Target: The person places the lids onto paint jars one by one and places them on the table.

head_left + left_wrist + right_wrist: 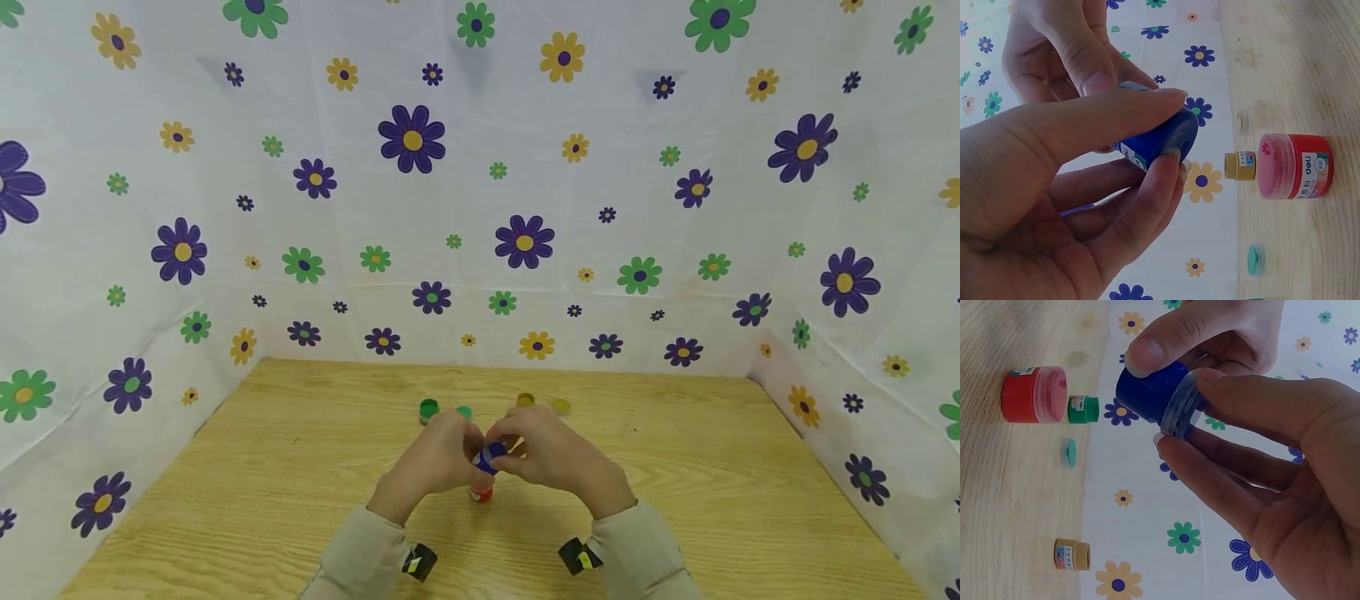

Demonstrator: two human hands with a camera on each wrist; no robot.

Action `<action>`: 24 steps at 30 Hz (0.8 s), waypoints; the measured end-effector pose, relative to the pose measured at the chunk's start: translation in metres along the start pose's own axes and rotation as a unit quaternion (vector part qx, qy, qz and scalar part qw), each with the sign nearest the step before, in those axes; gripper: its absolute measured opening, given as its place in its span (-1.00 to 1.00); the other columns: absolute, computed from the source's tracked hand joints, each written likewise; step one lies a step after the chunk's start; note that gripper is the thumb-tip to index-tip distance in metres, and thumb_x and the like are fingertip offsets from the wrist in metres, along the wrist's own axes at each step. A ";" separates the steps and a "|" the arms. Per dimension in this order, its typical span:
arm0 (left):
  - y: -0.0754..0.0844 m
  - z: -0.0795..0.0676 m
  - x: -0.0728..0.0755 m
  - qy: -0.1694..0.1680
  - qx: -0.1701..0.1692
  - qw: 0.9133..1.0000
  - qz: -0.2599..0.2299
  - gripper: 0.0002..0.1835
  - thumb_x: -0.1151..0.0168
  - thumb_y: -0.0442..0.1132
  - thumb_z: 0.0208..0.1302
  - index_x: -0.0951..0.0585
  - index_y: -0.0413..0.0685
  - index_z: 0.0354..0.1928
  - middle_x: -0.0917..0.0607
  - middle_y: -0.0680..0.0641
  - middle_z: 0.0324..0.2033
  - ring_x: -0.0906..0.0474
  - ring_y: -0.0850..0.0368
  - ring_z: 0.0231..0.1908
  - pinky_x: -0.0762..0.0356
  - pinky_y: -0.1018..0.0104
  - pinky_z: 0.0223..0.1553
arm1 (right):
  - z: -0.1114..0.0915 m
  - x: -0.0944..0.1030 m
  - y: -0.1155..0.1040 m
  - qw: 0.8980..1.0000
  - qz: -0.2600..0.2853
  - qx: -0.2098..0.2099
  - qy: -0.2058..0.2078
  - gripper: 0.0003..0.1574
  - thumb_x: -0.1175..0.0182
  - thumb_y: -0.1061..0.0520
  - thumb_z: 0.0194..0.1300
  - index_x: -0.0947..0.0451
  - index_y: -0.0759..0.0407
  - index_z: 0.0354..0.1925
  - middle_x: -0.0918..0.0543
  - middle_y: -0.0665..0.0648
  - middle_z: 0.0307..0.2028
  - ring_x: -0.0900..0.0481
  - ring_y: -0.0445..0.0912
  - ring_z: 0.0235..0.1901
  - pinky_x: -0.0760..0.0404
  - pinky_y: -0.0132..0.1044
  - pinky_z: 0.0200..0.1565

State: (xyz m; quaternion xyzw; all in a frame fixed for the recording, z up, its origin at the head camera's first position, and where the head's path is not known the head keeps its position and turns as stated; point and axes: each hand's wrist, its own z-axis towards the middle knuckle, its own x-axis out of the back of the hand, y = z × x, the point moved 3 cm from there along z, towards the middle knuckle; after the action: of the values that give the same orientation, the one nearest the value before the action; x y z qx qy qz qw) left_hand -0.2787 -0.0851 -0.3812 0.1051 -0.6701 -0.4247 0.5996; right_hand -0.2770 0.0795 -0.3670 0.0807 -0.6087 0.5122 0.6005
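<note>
A small blue paint jar (491, 457) is held tilted in the air between both hands. My left hand (438, 458) grips the jar's blue body with thumb and fingers. The fingers of my right hand (555, 450) pinch the clear ridged lid (1177, 406), which sits on the jar's mouth. Just below the hands, a red paint jar (482, 493) stands upright on the table with its lid on; the left hand partly covers it in the head view.
Farther back stand an open green jar (428, 410) and an open ochre jar (526, 400). Their lids, a green lid (464, 412) and a yellowish lid (562, 407), lie on the wooden table (300, 467). Flowered cloth (480, 200) walls the back and sides.
</note>
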 end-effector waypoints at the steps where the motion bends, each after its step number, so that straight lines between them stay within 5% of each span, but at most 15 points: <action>1: 0.000 0.000 0.000 0.000 -0.001 1.000 0.001 -0.78 -0.63 -0.38 -0.06 -0.79 -0.21 -0.33 -0.78 0.01 -0.49 -0.63 0.24 -0.48 -0.62 0.40 -0.41 | 0.000 0.000 0.000 1.000 -0.005 -0.003 0.002 -0.77 -0.38 0.28 0.32 -0.74 0.24 -0.04 -0.75 0.16 -0.17 -0.75 -0.06 -0.16 -0.67 -0.54 -0.17; 9: 0.000 0.000 -0.002 -0.001 -0.003 1.000 0.010 -0.80 -0.62 -0.39 -0.06 -0.79 -0.20 -0.34 -0.77 0.03 -0.51 -0.60 0.25 -0.49 -0.58 0.41 -0.43 | 0.001 -0.001 0.000 1.000 -0.024 -0.011 0.005 -0.78 -0.38 0.23 0.34 -0.74 0.25 -0.05 -0.81 0.16 -0.15 -0.79 -0.08 -0.18 -0.68 -0.51 -0.21; 17: -0.001 -0.001 0.000 0.000 0.011 1.000 0.008 -0.72 -0.65 -0.34 -0.07 -0.79 -0.23 -0.27 -0.81 -0.02 -0.43 -0.66 0.22 -0.42 -0.67 0.33 -0.33 | -0.003 0.006 0.000 1.000 -0.015 -0.011 0.004 -0.64 -0.42 0.26 0.29 -0.68 0.26 0.06 -0.75 0.20 -0.02 -0.71 0.10 -0.03 -0.78 -0.20 -0.07; 24: -0.002 0.000 0.001 -0.003 0.007 1.000 0.003 -0.70 -0.65 -0.34 -0.08 -0.79 -0.23 -0.25 -0.82 -0.03 -0.40 -0.67 0.22 -0.41 -0.69 0.31 -0.31 | -0.002 0.004 -0.001 1.000 -0.002 0.009 -0.006 -0.65 -0.42 0.36 0.23 -0.71 0.22 0.00 -0.72 0.17 -0.04 -0.71 0.01 -0.01 -0.75 -0.30 0.01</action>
State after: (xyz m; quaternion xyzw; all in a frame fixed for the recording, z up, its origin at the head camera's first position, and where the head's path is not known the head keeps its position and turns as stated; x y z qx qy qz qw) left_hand -0.2791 -0.0869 -0.3817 0.1065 -0.6750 -0.4188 0.5981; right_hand -0.2764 0.0827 -0.3640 0.0907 -0.6078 0.5155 0.5971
